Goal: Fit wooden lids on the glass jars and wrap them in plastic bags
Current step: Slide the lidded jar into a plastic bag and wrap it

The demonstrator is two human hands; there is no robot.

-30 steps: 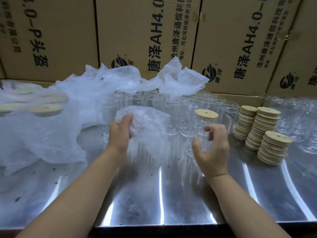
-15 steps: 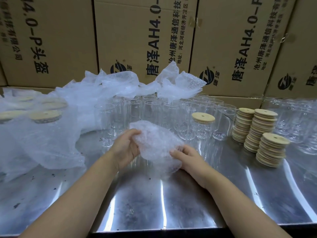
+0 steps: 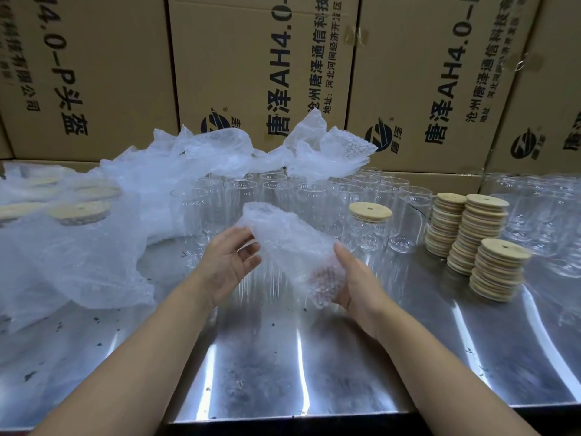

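Bag [image 3: 289, 247] (tilted) — held, left hand [image 3: 224, 262], right hand [image 3: 360, 286]

Bare forearms; left hand [image 3: 227, 262], right hand [image 3: 360, 286]
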